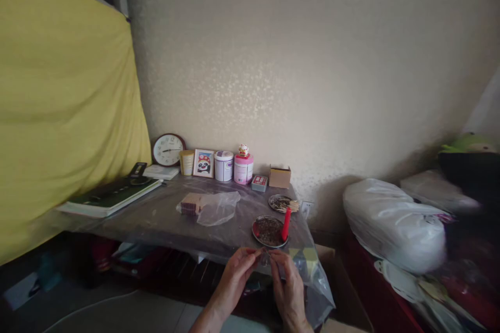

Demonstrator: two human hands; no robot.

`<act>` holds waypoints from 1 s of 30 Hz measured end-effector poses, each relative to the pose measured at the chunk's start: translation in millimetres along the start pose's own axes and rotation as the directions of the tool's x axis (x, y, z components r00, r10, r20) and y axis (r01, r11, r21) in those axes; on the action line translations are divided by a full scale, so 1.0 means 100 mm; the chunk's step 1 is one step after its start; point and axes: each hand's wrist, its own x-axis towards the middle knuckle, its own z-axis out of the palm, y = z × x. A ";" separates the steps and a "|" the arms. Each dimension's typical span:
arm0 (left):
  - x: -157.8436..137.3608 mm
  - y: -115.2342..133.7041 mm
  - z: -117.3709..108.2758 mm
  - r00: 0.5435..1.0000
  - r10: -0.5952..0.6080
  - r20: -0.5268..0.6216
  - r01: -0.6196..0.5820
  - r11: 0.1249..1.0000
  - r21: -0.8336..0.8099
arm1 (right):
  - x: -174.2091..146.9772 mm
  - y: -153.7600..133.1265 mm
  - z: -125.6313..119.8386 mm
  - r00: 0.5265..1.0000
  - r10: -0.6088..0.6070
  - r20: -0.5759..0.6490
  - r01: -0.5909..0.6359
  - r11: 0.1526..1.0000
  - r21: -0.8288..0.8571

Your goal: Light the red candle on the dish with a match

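Observation:
At the table's front edge my left hand (239,266) and my right hand (288,277) meet, fingertips pinched together. Between them is a small see-through thing (264,257), too small and dark to name. Just beyond the fingers lies a round metal plate (269,244) with dark brown bits in it. A red candle (287,222) stands upright at the plate's right rim. Behind it, a second metal plate (275,208) holds thin pale sticks. Left of the plates, a brown block-shaped pack (190,203) lies partly in a clear plastic bag (221,208).
Clear plastic sheeting covers the table (148,218). Along the wall stand a clock (169,150), a framed panda picture (203,163), a white tin (224,166), a pink tin (244,170) and a small cardboard box (279,177). White plastic bags (394,223) bulge at the right.

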 end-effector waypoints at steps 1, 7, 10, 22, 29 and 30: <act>0.00 0.00 0.01 1.000 0.000 -0.003 0.000 1.000 0.002 | 0.01 0.01 -0.01 1.000 0.004 -0.011 -0.004 1.000 -0.005; 0.06 -0.04 -0.05 0.999 -0.006 -0.046 0.006 1.000 -0.003 | 0.10 -0.19 -0.17 0.996 -0.012 -0.094 0.016 0.999 0.043; 0.06 -0.04 -0.05 1.000 -0.001 -0.030 0.000 1.000 -0.014 | 0.08 -0.19 -0.15 0.998 -0.059 -0.028 0.060 0.997 0.039; 0.01 -0.01 -0.08 1.000 0.004 0.017 -0.004 1.000 0.004 | 0.07 0.27 -0.18 0.965 0.223 -0.136 -0.228 0.974 -0.018; 0.04 -0.02 -0.06 1.000 0.018 -0.014 -0.018 0.999 0.033 | 0.05 0.13 -0.14 0.966 0.220 -0.134 -0.211 0.974 0.077; 0.04 -0.03 -0.05 1.000 0.019 -0.017 -0.018 0.999 0.033 | 0.04 0.11 -0.13 0.972 0.198 -0.129 -0.188 0.979 0.080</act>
